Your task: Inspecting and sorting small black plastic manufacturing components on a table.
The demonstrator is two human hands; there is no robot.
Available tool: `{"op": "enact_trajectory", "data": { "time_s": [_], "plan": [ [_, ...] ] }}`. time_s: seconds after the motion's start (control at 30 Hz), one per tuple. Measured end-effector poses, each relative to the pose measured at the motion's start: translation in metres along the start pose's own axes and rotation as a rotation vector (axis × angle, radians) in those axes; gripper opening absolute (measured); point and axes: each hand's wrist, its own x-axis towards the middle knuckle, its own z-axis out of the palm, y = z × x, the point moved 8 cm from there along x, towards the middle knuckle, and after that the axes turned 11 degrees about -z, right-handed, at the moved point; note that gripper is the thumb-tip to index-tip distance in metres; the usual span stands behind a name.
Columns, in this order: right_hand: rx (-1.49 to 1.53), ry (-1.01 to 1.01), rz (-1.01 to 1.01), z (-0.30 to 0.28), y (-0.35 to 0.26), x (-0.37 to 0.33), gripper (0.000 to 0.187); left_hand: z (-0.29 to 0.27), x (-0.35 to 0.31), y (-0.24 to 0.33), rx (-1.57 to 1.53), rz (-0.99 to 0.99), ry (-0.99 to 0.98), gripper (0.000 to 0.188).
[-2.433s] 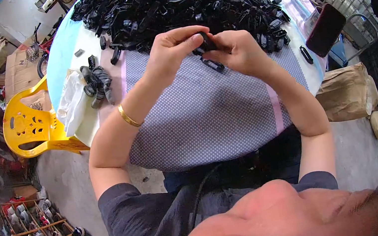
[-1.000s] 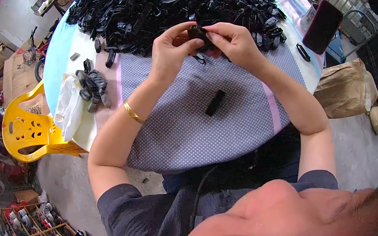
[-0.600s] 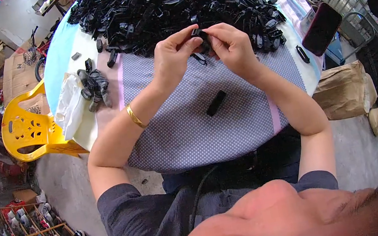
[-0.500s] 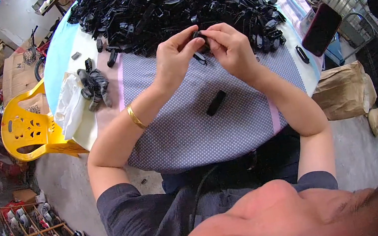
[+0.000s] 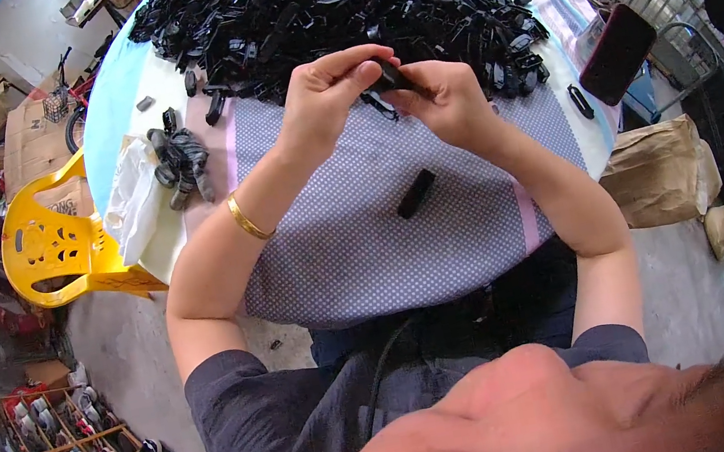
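Note:
Both hands meet over the near edge of a big heap of small black plastic pieces [image 5: 315, 12]. Between them is one dark oblong plastic piece [image 5: 395, 79]. My left hand [image 5: 318, 101] pinches its left end with thumb and forefinger. The fingers of my right hand [image 5: 448, 100] are closed round its right end. Below the hands, a single black oblong piece [image 5: 415, 193] lies apart on the grey dotted cloth [image 5: 339, 259].
Dark gloves [image 5: 182, 164] and a white bag [image 5: 134, 198] lie at the table's left, beside a yellow chair [image 5: 59, 236]. A phone [image 5: 618, 55] stands at the right edge, near another loose black piece [image 5: 580, 101]. Brown paper bags [image 5: 658, 174] stand beyond it.
My hands have drawn slightly apart, the left one shifting a little left. More of the black piece now shows between them, and my right hand has turned.

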Motion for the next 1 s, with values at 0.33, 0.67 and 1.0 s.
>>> {"op": "enact_trajectory", "data": {
  "time_s": [0.33,0.67,1.0],
  "plan": [
    [-0.579,-0.314,-0.156,0.030,0.009,-0.007,0.024,0.007,-0.009,-0.025,0.772,-0.441,-0.395,0.021],
    [0.362,0.056,0.464,-0.024,0.044,0.002,0.043,0.001,0.024,-0.015,1.168,0.249,0.268,0.035],
    [0.822,0.295,0.692,-0.022,0.061,-0.009,0.024,-0.035,0.033,-0.037,0.594,-0.162,0.131,0.040]
  ]
}}
